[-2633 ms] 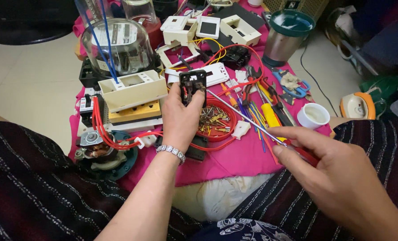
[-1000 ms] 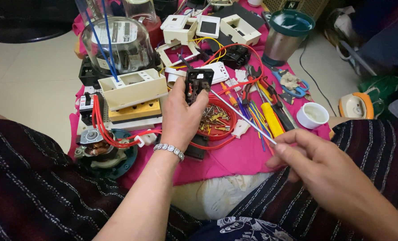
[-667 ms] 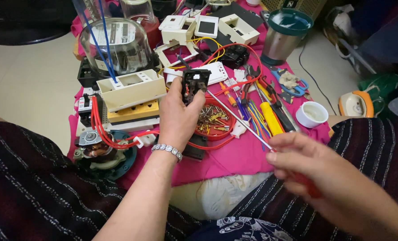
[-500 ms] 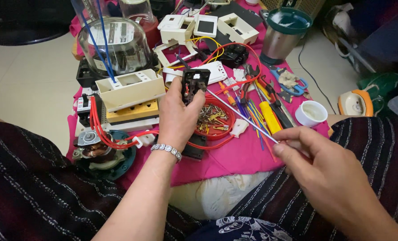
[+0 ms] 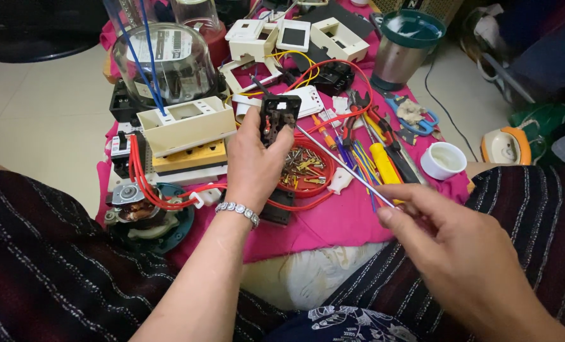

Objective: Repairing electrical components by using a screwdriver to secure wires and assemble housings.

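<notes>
My left hand (image 5: 257, 164) holds up a small black electrical part (image 5: 277, 115) with metal contacts, above the pink cloth (image 5: 333, 221). A bead bracelet sits on that wrist. My right hand (image 5: 447, 240) grips a screwdriver by its handle; its long silver shaft (image 5: 342, 164) runs up and left, with the tip touching the black part. A red lid (image 5: 308, 170) full of brass screws and small metal bits lies just right of my left hand.
Cream and yellow plastic housings (image 5: 187, 136), a glass-domed meter (image 5: 165, 63), white switch boxes (image 5: 295, 35), red wires, pliers and screwdrivers (image 5: 377, 149), a small white cup (image 5: 444, 159), a steel and teal blender jar (image 5: 404, 44) and a motor coil (image 5: 140, 209) crowd the cloth.
My right hand shifted its grip along the screwdriver handle and drew slightly closer. The left hand kept the black part raised in nearly the same spot.
</notes>
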